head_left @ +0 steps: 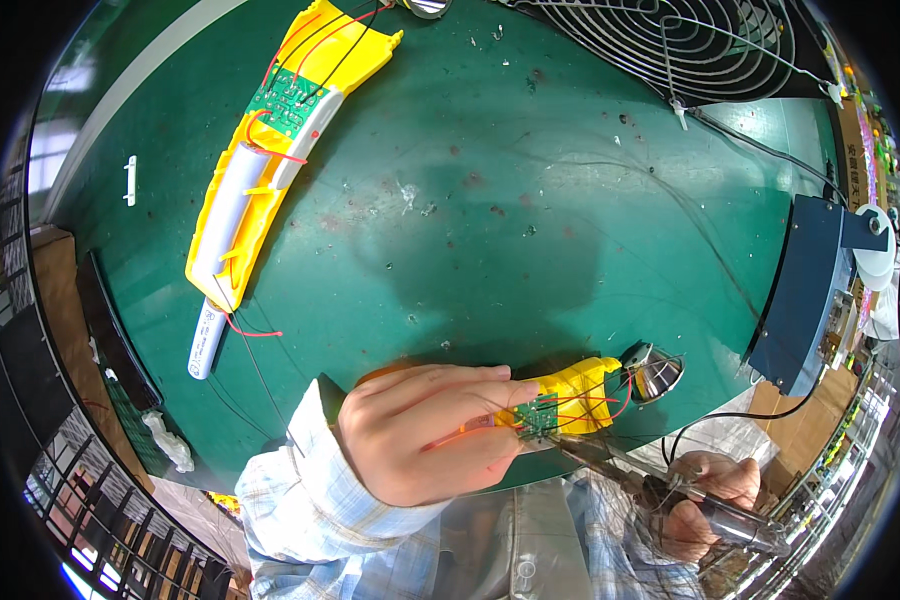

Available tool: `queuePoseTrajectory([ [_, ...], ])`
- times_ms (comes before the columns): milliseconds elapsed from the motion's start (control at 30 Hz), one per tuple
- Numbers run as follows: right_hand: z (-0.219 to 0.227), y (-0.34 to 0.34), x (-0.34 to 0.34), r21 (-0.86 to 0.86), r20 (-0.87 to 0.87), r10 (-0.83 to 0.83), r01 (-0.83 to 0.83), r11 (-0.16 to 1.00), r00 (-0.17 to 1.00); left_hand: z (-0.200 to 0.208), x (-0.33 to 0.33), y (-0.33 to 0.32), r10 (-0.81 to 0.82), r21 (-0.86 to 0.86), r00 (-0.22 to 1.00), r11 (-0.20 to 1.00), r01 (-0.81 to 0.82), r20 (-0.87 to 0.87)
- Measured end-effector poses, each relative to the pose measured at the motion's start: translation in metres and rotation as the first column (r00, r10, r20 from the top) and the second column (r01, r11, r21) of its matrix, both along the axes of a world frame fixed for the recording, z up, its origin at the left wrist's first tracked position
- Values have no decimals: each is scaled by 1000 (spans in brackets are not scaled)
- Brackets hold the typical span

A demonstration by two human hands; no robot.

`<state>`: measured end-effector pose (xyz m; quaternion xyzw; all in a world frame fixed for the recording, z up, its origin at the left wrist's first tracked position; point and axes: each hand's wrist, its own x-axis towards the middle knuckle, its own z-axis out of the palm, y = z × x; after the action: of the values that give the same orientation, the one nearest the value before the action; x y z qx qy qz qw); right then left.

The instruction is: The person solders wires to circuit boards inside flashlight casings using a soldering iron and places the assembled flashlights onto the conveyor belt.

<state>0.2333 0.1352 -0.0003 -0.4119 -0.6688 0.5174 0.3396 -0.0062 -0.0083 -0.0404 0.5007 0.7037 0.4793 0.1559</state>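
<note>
Here, yellow casing [588,388] under left hand [420,430], right hand [720,480] near

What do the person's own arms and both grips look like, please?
The left sleeve is long, in a pale blue and white plaid, with a loose, wide cuff. The right sleeve shows a similar pale plaid, but it is blurred. The left grip is a bare hand without a glove. The right grip also looks ungloved, though blur hides its detail.
</note>
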Motion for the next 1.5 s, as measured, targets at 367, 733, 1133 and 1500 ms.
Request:
queuePoseTrajectory([
  [367, 28, -10, -18, -137, -4, -11, 11, 991, 1000, 0, 1, 0, -28, 8, 1000, 1000, 28, -10],
  [733, 46, -16, -66, -46, 278, 119, -110, 993, 953, 4, 0, -6, -66, -45, 997, 997, 68, 47],
  [1133, 46, 2, -27, -161, -224, 74, -111, 981, 972, 1, 1, -9, -62, -19, 996, 998, 61, -61],
  [1500, 69, 13, -4, -214, -265, -84, 27, 976, 961, 60, -4, -20, 96, -223, 914, 955, -196, -394],
])
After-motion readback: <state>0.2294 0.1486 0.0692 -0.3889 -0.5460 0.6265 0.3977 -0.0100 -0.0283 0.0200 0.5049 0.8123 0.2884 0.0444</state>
